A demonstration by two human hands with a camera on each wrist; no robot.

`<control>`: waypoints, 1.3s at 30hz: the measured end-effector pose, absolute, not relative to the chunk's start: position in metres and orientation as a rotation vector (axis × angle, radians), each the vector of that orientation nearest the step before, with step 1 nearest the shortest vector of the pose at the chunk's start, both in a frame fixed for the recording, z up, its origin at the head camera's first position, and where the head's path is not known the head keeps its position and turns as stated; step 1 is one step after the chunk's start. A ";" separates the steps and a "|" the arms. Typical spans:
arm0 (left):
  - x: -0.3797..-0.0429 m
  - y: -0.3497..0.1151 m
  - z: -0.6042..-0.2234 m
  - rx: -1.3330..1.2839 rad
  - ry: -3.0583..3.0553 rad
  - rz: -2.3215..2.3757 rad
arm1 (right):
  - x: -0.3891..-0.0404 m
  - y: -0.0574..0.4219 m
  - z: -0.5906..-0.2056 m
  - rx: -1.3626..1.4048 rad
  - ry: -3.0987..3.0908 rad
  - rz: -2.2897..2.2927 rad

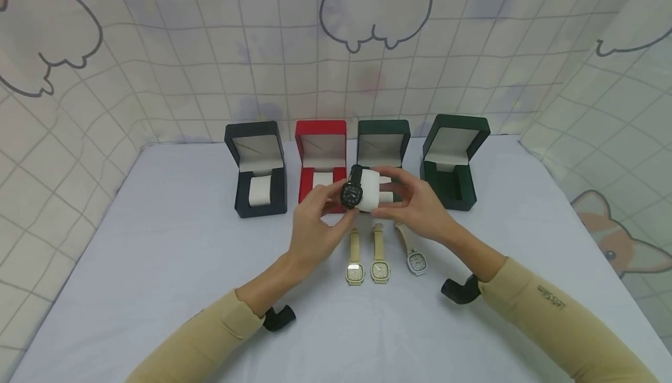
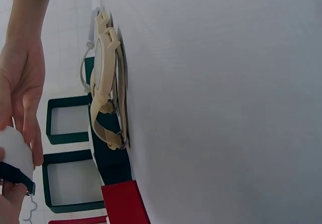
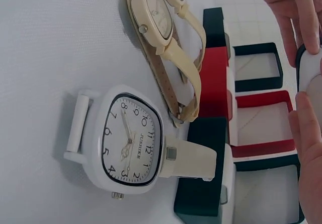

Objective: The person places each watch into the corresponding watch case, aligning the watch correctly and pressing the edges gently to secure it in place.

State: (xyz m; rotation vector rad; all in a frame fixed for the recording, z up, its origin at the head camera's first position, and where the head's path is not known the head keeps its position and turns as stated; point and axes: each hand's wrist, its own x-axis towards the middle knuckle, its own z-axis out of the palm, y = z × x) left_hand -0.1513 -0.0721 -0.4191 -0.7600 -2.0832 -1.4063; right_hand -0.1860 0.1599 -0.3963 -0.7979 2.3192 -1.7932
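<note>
Both hands meet over the front of the red and middle green boxes, holding a black watch on a white watch cushion. My left hand pinches the watch side, fingers behind and thumb at its lower edge. From the right, my right hand grips the cushion's far end between thumb and fingers. In the left wrist view the dark strap runs round the white cushion. Below the hands, a cream watch, a second cream watch and a white watch lie on the table.
Open boxes stand along the back: a navy box with a white cushion, a red box, a dark green box partly behind the hands, and a right-hand green box showing its bare slot. A patterned curtain hangs behind the white table.
</note>
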 end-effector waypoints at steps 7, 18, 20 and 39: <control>-0.150 -0.074 -0.419 -0.756 -2.058 -1.426 | -0.187 0.158 -0.397 -0.816 2.328 -1.795; -0.150 -0.068 -0.415 -0.776 -2.082 -1.393 | -0.188 0.154 -0.397 -0.838 2.362 -1.829; -0.151 -0.067 -0.414 -0.776 -2.083 -1.379 | -0.188 0.154 -0.395 -0.826 2.368 -1.844; -0.151 -0.073 -0.416 -0.753 -2.214 -1.447 | -0.191 0.152 -0.396 -0.742 2.327 -1.785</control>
